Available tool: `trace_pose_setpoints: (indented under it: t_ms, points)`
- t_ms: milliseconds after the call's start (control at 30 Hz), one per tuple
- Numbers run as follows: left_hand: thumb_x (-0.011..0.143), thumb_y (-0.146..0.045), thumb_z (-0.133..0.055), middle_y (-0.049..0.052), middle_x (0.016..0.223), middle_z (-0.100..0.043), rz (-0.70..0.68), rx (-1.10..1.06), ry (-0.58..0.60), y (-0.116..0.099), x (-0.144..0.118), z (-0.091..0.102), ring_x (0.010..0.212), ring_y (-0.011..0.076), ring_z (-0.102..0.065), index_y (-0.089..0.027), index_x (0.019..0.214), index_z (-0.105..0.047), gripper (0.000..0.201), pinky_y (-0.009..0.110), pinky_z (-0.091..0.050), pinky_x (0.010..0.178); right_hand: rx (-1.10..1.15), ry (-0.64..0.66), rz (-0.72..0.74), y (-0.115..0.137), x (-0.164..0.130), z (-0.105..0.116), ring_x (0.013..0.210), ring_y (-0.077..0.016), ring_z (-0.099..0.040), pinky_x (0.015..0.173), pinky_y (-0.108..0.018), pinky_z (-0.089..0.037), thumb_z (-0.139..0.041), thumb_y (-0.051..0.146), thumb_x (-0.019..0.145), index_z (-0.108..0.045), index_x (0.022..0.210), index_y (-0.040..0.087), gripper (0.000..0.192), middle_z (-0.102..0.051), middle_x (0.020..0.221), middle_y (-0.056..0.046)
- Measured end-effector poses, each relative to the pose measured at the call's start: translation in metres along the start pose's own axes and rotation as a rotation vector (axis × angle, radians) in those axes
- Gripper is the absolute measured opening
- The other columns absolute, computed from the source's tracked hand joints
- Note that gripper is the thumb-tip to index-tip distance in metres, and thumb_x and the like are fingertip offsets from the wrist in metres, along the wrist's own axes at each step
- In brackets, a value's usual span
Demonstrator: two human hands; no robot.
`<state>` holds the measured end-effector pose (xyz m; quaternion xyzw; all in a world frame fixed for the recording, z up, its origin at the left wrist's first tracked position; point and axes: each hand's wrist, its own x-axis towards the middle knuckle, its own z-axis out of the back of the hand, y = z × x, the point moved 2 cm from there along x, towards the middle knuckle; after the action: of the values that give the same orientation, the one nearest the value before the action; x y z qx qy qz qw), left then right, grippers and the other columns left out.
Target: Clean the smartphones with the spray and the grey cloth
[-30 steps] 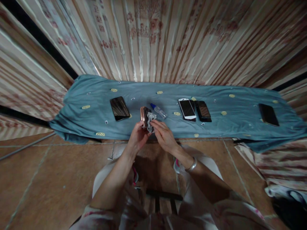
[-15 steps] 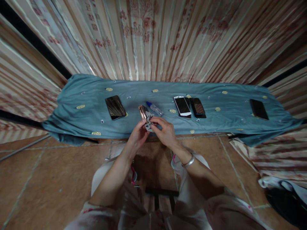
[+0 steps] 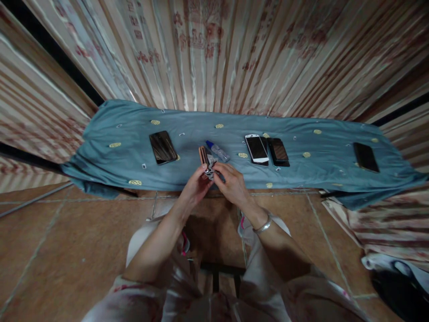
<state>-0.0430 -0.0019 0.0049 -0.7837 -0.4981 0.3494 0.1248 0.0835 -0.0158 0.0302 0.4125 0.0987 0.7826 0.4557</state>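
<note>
My left hand [image 3: 196, 186] holds a rose-gold phone [image 3: 203, 155] on edge, just above the near side of a teal cloth [image 3: 110, 158]. My right hand [image 3: 231, 184] pinches a small grey wiping cloth [image 3: 210, 163] against the phone. A small clear spray bottle with a blue cap [image 3: 218, 151] lies on the teal cloth just beyond my hands. A silver bangle [image 3: 263, 227] circles my right wrist.
On the teal cloth lie a black phone [image 3: 162, 146] to the left, a white phone [image 3: 256, 149] and a dark phone [image 3: 278, 151] side by side to the right, and another black phone [image 3: 366, 157] far right. Striped curtains [image 3: 214, 53] hang behind. Tiled floor [image 3: 67, 241] lies below.
The rose-gold phone has turned more edge-on in my left hand. My right hand has drawn the grey cloth down to the phone's lower end, closer to my left fingers.
</note>
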Motion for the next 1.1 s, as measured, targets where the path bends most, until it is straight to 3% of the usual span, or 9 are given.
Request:
trace_pose_setpoints:
  t_ms: [500,767,1100]
  points:
    - [0.080,-0.045,-0.064,0.004,0.076,-0.071,0.016,0.024,-0.080,-0.016,-0.002,0.004,0.076,0.0138,-0.063,-0.015,0.076,-0.070,0.030,0.025,-0.048,0.075,-0.074,0.013,0.024,-0.017,0.001,-0.010,0.096,-0.0228,-0.066,0.088,-0.037,-0.053,-0.048,0.019,0.095,-0.065,0.104,0.018,0.019,-0.072,0.104,-0.010]
    - [0.080,-0.028,-0.069,-0.003,0.073,-0.070,0.004,-0.051,-0.088,-0.014,-0.004,0.003,0.070,0.0110,-0.062,-0.020,0.078,-0.070,0.008,0.024,-0.047,0.071,-0.043,-0.030,0.052,-0.012,0.001,-0.018,0.101,-0.0224,-0.067,0.092,-0.037,-0.054,-0.046,0.020,0.097,-0.066,0.106,0.018,0.022,-0.073,0.107,-0.010]
    - [0.083,-0.024,-0.067,-0.001,0.074,-0.071,-0.020,-0.052,-0.068,-0.007,0.004,0.009,0.067,0.0084,-0.060,-0.017,0.080,-0.071,0.008,0.020,-0.045,0.067,0.037,-0.066,0.064,-0.002,0.006,-0.019,0.103,-0.0211,-0.068,0.094,-0.038,-0.054,-0.046,0.022,0.097,-0.067,0.107,0.019,0.022,-0.073,0.109,-0.010]
